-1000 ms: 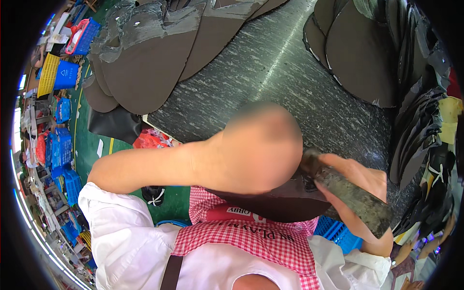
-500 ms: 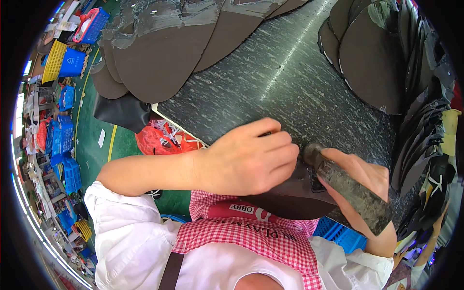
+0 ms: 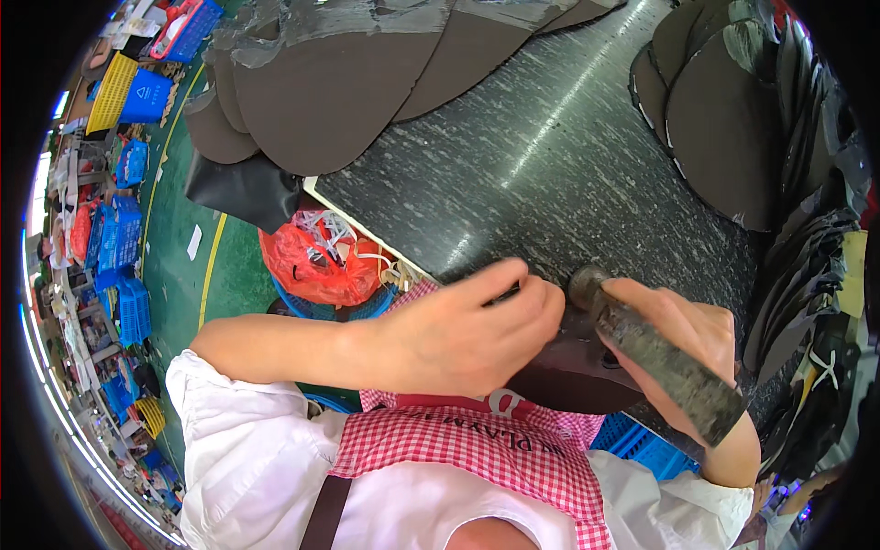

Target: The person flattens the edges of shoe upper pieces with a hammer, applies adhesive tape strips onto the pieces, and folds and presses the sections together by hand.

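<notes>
1. the work on the brown piece (image 3: 573, 390) looks to be under way, since both hands are at it; nothing visible marks it as finished.
2. how much is left overall is hard to judge: similar flat pieces lie in a left pile (image 3: 330, 101) and a right pile (image 3: 729, 128), and i cannot tell which, if either, is already done.
3. the right hand (image 3: 686, 321) grips a worn metal tool (image 3: 669, 362), which slants across the hand with its rounded end by the left fingers.
4. the left hand (image 3: 472, 330) has its fingers curled in over the piece; whether they pinch anything is hidden.
5. the brown piece is at the near edge of the dark speckled surface (image 3: 550, 183), below and between the hands, by the checked apron (image 3: 467, 445).
6. it looks thin and dark, with a curved lower edge and a shinier patch higher up, near the tool; the rest is covered by the hands.
</notes>
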A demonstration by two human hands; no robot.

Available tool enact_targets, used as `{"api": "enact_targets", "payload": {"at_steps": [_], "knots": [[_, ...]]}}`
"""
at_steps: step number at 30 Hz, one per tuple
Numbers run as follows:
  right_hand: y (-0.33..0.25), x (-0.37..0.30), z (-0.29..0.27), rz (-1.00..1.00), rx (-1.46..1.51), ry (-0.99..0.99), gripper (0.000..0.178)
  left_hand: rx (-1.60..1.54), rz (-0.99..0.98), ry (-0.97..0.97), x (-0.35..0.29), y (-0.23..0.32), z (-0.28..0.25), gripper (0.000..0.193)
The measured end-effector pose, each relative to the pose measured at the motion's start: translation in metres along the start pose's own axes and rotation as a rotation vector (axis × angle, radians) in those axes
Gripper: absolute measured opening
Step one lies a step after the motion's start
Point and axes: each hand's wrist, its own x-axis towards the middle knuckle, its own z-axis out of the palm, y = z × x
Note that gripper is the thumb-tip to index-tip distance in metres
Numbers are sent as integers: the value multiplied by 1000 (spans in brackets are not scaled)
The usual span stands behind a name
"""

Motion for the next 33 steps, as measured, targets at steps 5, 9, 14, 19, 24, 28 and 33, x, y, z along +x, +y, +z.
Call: {"api": "enact_targets", "payload": {"at_steps": [5, 9, 14, 19, 24, 28, 33], "knots": [[-6, 1, -7, 6, -61, 19, 40, -543, -350, 178, -6, -21, 5, 28], [-6, 7, -2, -10, -8, 25, 41, -384, -260, 246, -11, -14, 10, 22], [-9, 13, -3, -22, -32, -52, 41, -248, -182, 158, -8, -7, 7, 18], [-14, 11, -11, 82, 45, -160, 37, -555, -288, 105, -3, -18, 7, 18], [-8, -8, -32, 449, 132, 140, 29, -547, 24, 182, 29, -55, 11, 24], [-8, -18, -22, 426, 179, 43, 27, -625, 67, 205, 58, -65, 38, 19], [2, -14, -27, 356, 136, 106, 28, -686, -127, 169, 39, -59, 28, 17]]}}
